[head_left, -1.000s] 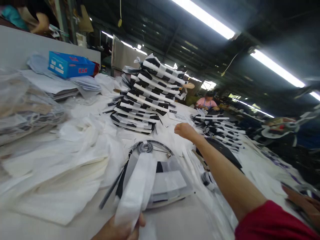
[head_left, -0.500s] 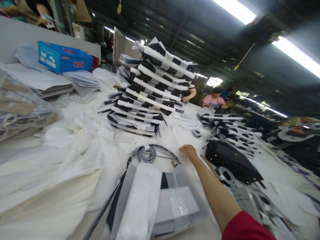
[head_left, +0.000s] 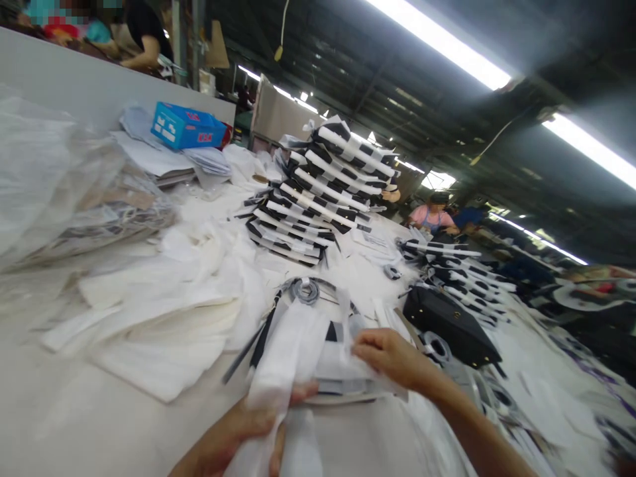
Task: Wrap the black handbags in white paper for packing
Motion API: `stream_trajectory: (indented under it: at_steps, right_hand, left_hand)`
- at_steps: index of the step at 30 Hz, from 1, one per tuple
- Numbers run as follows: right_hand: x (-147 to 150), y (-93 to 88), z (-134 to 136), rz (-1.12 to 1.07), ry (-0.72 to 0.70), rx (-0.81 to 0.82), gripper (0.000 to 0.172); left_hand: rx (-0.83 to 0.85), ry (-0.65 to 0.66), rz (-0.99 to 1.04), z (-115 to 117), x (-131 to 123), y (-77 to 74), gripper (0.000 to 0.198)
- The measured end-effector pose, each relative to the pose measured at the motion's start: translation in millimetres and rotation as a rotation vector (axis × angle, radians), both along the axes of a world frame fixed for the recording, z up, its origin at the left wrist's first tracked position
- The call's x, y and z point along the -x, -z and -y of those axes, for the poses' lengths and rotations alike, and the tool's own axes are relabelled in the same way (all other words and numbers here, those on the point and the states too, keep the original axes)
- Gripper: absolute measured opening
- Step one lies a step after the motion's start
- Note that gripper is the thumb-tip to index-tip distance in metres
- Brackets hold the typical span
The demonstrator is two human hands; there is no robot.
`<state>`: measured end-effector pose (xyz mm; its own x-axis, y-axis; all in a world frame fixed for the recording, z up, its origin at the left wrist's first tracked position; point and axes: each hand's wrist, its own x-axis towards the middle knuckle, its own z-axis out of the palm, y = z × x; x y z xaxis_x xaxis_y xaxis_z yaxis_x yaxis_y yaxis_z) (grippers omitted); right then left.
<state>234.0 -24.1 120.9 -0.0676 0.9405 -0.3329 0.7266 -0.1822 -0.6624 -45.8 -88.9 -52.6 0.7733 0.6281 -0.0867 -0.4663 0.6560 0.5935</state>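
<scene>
My left hand (head_left: 238, 434) is closed on the near end of a white fabric strip (head_left: 283, 361) low in the view. That strip lies over a flat black, grey and white bag (head_left: 342, 371) wrapped in clear plastic. My right hand (head_left: 390, 358) pinches the plastic and white material at the bag's right side. A coiled grey strap (head_left: 305, 290) sits at the bag's far end.
A tall stack of black-and-white striped pieces (head_left: 322, 189) stands mid-table, with a lower stack (head_left: 457, 268) to the right. A black bag (head_left: 450, 324) lies right of my hand. White fabric sheets (head_left: 169, 331) spread left. A blue box (head_left: 186, 126) sits far left. People work beyond.
My right hand has drawn back from the far side of the table to the bag and closed on its wrapping. My left hand is back in view, holding the white strip.
</scene>
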Motion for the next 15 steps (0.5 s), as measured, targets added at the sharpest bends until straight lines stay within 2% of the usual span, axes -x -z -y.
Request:
stream_trajectory:
  at_steps: [2,4,7,9,12,15]
  right_hand:
    - [26.6,1.5,40.7,0.066,-0.147,0.081,0.024]
    - [51.8,7.5,73.4,0.099,-0.222,0.095,0.02]
    - [78.5,16.4,104.1,-0.005,-0.278,0.057,0.022]
    - [86.0,19.1,115.4,-0.109,-0.26,0.031,0.024]
    - [85.0,20.2,127.0,-0.239,-0.147,0.039,0.024]
    - [78.7,20.0,137.3,-0.33,-0.057,0.086,0.026]
  left_hand:
    - [-0.01,0.004,0.065,3.9,3.3,-15.7,0.064]
    - [-0.026,0.044,0.098,9.1,1.9,-27.8,0.073]
    - [-0.054,0.14,0.075,20.9,-3.0,-40.3,0.081]
    - [-0.107,0.189,0.026,29.0,-4.6,-47.0,0.083]
    - [-0.18,0.208,-0.038,36.8,-3.3,-55.8,0.082]
    - [-0.25,0.204,-0.114,37.3,1.2,-64.2,0.067]
